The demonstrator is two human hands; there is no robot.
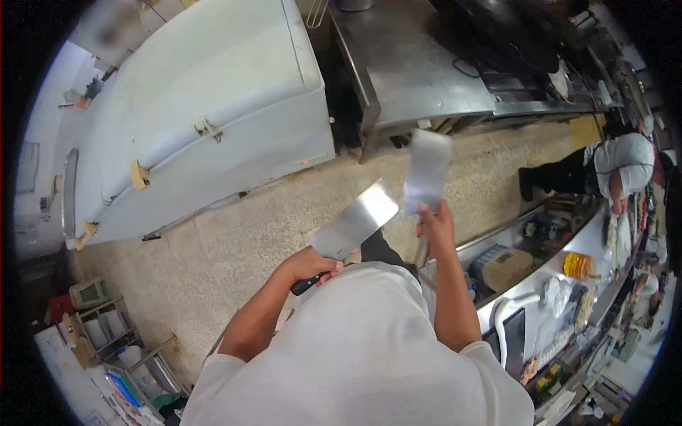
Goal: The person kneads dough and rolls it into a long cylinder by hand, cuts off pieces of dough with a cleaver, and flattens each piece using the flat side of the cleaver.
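My left hand is wrapped round the black handle of a cleaver, whose wide steel blade points up and to the right over the floor. To its right, my right hand grips a second cleaver low on its blade, with the blade upright and slightly blurred. The handle of this second cleaver is mostly hidden behind my fingers. A small gap separates the two blades. Both hands are in front of my white shirt.
A white chest freezer stands at the left. Beyond the floor is a steel table. At the right, a steel counter holds a bottle of yellow liquid. A person stands by it. Shelving is at lower left.
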